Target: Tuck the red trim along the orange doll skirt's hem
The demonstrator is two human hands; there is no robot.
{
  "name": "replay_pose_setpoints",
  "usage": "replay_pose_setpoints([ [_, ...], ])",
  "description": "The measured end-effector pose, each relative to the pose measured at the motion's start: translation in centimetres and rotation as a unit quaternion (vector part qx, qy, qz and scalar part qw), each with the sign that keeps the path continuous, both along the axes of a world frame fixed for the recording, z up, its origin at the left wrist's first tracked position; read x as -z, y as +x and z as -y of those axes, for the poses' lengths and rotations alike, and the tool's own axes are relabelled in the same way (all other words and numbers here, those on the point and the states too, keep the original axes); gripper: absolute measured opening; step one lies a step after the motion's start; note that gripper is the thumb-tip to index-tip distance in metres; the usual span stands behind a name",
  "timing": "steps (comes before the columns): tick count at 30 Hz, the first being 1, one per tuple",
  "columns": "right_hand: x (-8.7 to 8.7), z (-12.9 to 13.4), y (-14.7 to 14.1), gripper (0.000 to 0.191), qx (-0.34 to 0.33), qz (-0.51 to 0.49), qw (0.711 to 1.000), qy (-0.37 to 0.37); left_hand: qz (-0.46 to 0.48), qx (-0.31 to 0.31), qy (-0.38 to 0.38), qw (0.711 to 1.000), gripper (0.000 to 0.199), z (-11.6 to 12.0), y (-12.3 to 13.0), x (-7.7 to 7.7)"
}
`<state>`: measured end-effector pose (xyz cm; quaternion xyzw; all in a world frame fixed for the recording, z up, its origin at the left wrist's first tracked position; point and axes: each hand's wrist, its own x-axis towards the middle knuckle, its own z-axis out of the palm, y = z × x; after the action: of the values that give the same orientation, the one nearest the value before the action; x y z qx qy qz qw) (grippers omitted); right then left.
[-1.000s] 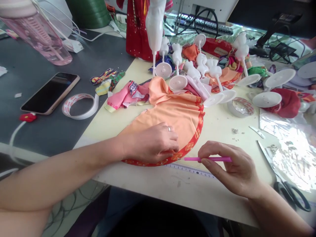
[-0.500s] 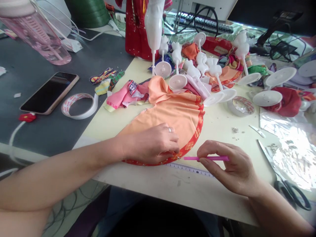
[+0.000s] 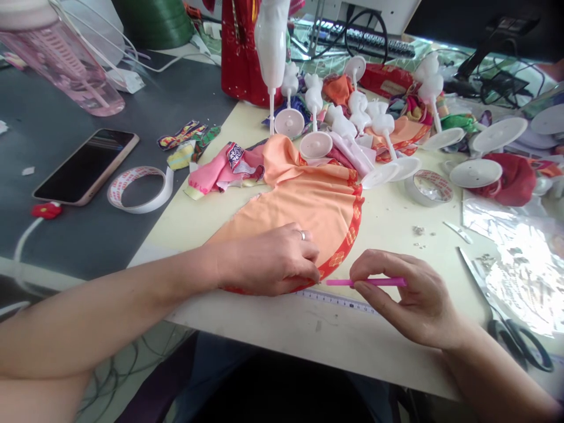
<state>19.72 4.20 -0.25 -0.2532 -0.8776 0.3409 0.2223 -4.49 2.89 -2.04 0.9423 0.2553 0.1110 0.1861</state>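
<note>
Peach cloth (image 3: 308, 205) with a curved red patterned border (image 3: 338, 258) lies spread on the pale table sheet. My left hand (image 3: 275, 258) rests on its lower part, fingertips pressed together at the red border; whatever they pinch is too small to name. Between the thumb and fingers of my right hand (image 3: 409, 296) is a thin pink stick (image 3: 388, 282), held level, its tip pointing left close to my left fingertips. Under the border runs a measuring strip (image 3: 335, 301) with printed numbers.
Scissors (image 3: 497, 317) lie at the right beside a shiny plastic bag (image 3: 515, 264). White stands and figures (image 3: 316, 145) crowd the back among cloth scraps. On the left are a tape roll (image 3: 141, 205), a phone (image 3: 88, 167) and a pink bottle (image 3: 66, 64).
My left fingers have shifted slightly right and down along the red border. My right hand and the pink stick are nearly unmoved.
</note>
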Motion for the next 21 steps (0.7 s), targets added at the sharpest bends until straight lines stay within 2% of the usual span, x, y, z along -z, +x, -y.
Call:
replay_pose_setpoints([
  [12,-0.3,-0.4,0.8,0.015,0.031,-0.038,0.999,0.017,0.004,-0.019,-0.008,1.000,0.016,0.0,0.1,-0.1],
  [21,-1.0,-0.4,1.6,0.017,0.074,-0.069,0.994,0.035,-0.007,-0.071,0.005,0.997,0.026,-0.1,1.4,0.3],
])
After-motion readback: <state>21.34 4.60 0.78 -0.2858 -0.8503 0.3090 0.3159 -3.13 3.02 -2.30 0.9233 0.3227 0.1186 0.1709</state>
